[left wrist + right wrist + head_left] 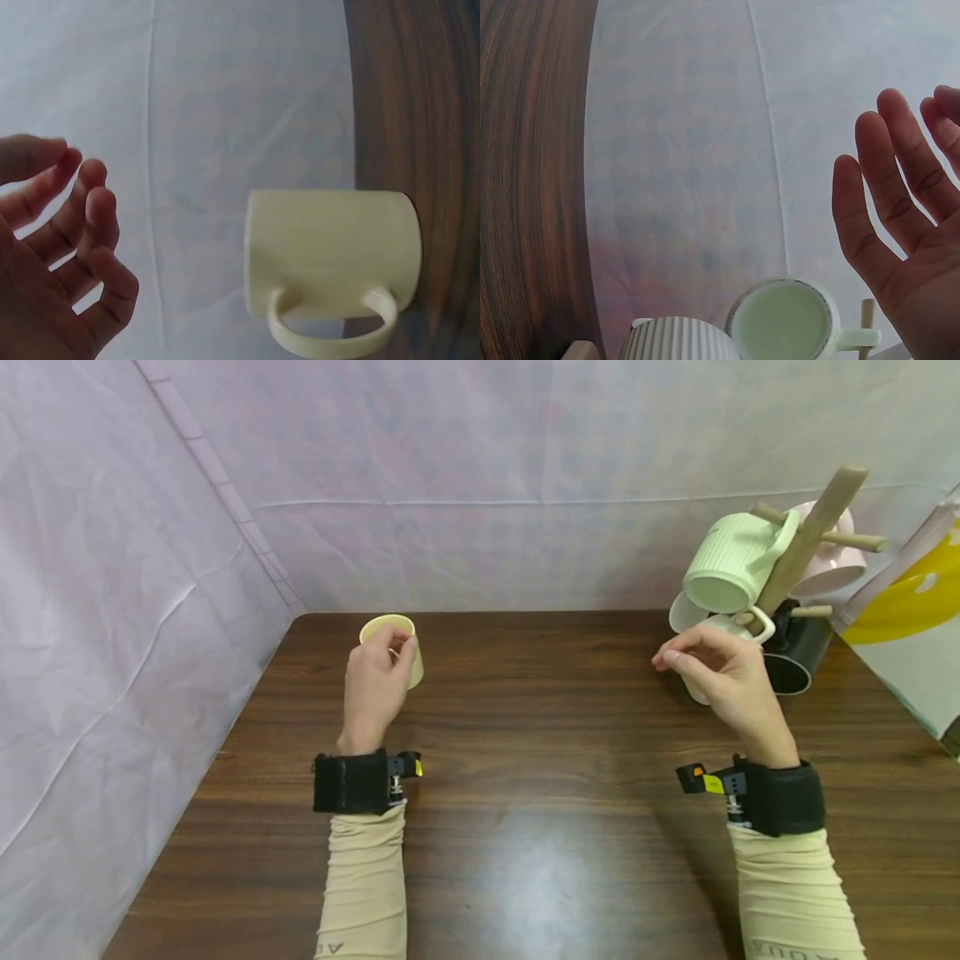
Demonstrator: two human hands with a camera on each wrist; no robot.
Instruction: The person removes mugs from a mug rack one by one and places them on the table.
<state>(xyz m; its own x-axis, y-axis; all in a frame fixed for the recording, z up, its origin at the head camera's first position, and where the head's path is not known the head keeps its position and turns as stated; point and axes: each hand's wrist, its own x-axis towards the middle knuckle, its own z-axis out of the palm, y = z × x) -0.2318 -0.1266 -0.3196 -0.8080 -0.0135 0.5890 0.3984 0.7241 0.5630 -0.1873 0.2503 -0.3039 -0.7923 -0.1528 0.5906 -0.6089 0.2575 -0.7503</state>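
A pale yellow mug (pixel 416 668) stands upright at the table's back left; its handle shows in the left wrist view. My left hand (pixel 375 689) hovers over the near side of this mug, fingers loosely bent and holding nothing. The left wrist view has a gap between the fingers and the mug (pixel 334 244). My right hand (pixel 738 685) is raised in front of a wooden mug stand (pixel 813 539), with relaxed fingers and nothing in them. On the stand hang a light green ribbed mug (pixel 723 564) and a pink mug (pixel 828 568). My hand partly hides a white mug (pixel 731 624) lower down.
A black mug (pixel 813 647) is low on the stand's right side, its mouth facing forward. The dark wooden table (pixel 525 735) spreads between both arms. Pale cloth (pixel 480 485) hangs behind, and a yellow patterned item (pixel 911 593) is beyond the right edge.
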